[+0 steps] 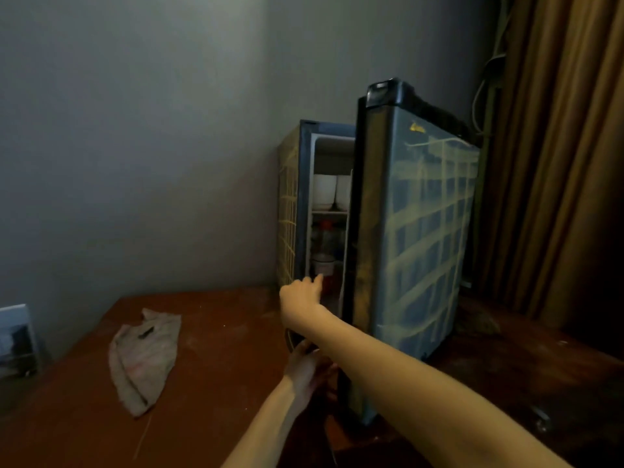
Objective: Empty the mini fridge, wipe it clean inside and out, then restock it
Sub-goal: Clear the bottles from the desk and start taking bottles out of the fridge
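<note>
A: Two hands at work, and the right fingers (317,280) lead. They're loosely bent with nothing in them, tips just short of the jar (323,263) on the low shelf.

B: Touching it?

A: Cannot tell, it's dim in there. To do this well, I'd get the fingers right round the jar before lifting, then draw it out low so it clears the shelf above.

B: And the right hand (300,295) itself?

A: At the mouth of the fridge (288,204), forearm crossing in front of the door (422,231).

B: The other?

A: The left hand (305,364) sits lower, against the door's bottom edge, seemingly steadying it ajar. How its fingers lie is lost in shadow.

B: Plenty left inside?

A: A bottle (326,236) above the jar and white bowls (325,192) on the top shelf, so emptying looks barely begun. The cloth (143,356) lies on the table (219,349), well apart to the left. I'd set things down near it.
</note>
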Available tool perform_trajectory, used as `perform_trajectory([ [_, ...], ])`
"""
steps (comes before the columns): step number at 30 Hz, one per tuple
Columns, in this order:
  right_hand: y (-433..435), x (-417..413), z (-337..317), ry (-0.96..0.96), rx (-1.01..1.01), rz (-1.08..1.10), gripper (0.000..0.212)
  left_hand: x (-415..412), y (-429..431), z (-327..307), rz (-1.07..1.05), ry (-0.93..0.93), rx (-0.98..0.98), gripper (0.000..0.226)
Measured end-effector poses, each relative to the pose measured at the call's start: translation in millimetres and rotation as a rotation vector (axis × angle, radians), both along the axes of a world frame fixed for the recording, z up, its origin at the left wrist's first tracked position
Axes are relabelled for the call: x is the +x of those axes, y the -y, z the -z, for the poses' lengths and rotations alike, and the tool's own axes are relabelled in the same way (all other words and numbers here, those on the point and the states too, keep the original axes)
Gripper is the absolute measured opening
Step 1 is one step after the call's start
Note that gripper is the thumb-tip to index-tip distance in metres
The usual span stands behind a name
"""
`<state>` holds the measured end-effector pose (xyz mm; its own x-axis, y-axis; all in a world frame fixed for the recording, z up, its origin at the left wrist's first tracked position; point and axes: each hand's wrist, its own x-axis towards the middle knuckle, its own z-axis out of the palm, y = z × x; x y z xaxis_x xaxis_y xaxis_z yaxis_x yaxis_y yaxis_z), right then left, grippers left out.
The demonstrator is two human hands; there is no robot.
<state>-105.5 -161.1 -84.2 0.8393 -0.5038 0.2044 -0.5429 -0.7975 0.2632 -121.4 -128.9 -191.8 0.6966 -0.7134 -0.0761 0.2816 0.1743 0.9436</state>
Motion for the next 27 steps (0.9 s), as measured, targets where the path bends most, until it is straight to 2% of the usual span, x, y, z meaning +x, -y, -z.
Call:
perform_trajectory([
  [4, 11.7, -14.9, 11.6, 0.255, 0.154, 0.004, 0.039, 7.1, 2.2, 18.7, 0.096, -0.011, 0.023, 0.035],
  [6, 17.6, -26.3, 19.5, 0.390, 0.166, 0.004, 0.038, 3.8, -0.7, 22.0, 0.151, -0.011, 0.013, 0.025],
  [8, 29.3, -37.6, 29.8, 0.480, 0.161, 0.051, 0.037, -1.4, -0.1, 23.2, 0.196, 0.029, 0.013, 0.027],
  [14, 50.7, -74.7, 60.4, 0.544, 0.155, 0.144, 0.043, -12.5, 14.9, 21.7, 0.121, 0.102, 0.064, 0.045],
  [17, 64.4, -92.3, 67.4, 0.607, 0.137, 0.193, 0.047, -8.5, 22.4, 22.2, 0.028, 0.242, 0.099, 0.058],
  [22, 85.0, -120.5, 75.4, 0.630, 0.149, 0.181, 0.050, -7.8, 28.2, 16.3, -0.045, 0.431, 0.204, 0.055],
  [27, 108.2, -145.1, 86.3, 0.655, 0.230, 0.093, 0.043, -14.8, 42.5, 17.0, -0.076, 0.470, 0.245, 0.052],
])
